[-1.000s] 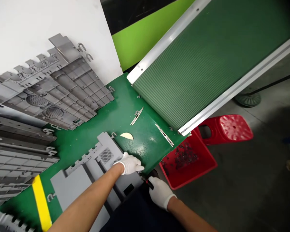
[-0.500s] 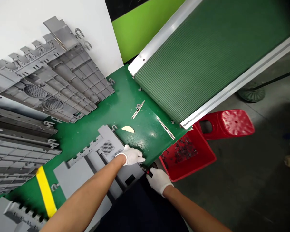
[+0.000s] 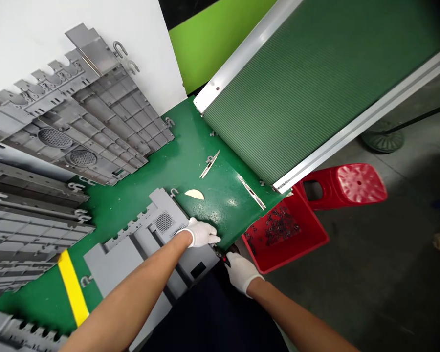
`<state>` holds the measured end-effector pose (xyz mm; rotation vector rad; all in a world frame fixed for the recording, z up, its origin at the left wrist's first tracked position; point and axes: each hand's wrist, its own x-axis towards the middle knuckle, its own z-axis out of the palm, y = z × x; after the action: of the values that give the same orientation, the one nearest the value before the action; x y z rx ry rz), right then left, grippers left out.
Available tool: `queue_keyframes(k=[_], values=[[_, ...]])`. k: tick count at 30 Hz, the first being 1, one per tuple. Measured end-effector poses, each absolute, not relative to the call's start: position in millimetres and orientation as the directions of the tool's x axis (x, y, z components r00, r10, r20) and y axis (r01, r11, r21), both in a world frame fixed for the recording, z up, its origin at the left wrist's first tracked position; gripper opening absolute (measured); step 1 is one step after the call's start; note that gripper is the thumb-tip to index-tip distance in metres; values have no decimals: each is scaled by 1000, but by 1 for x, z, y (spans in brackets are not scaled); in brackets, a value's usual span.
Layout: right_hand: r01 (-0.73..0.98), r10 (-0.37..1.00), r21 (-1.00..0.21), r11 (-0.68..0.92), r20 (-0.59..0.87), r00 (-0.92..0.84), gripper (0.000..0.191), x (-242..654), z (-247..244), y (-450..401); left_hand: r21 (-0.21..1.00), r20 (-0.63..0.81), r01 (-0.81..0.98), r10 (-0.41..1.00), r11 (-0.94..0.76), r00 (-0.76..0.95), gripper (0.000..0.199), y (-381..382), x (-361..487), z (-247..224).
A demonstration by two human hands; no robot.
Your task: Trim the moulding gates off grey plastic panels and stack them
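The left hand [image 3: 201, 233], in a white glove, lies on the edge of a gray molded plastic panel [image 3: 121, 261] with a small vent grille, its fingers [image 3: 209, 235] pressed together and pointing toward the other hand; whether they grip the panel I cannot tell. The gloved right hand [image 3: 241, 274] sits just beside the panel's edge, its fingers [image 3: 231, 261] closed around small red-handled cutters [image 3: 223, 257]. The panel lies on a green bench [image 3: 176, 166], which ends just beside a red plastic basket [image 3: 297, 256] on the floor holding a loose heap of small dark scraps [image 3: 280, 226]. Two slim gray plastic strips [image 3: 251, 191] and a cream half-round piece [image 3: 194, 194] lie on the bench, well clear of both hands.
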<state>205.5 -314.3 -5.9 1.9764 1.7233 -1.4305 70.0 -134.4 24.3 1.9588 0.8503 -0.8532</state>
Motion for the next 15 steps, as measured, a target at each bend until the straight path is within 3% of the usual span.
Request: queue_keyframes(k=[10,15], values=[[861,693,-395,-319,-717,-73,32,204,-5,-305,412,-799,801,250,-434,547,50,-136,67,17],[860,703,-417,-293,-704,-102,27,207,-8,-303,392,-817,808,237,-441,526,56,-134,69,18]])
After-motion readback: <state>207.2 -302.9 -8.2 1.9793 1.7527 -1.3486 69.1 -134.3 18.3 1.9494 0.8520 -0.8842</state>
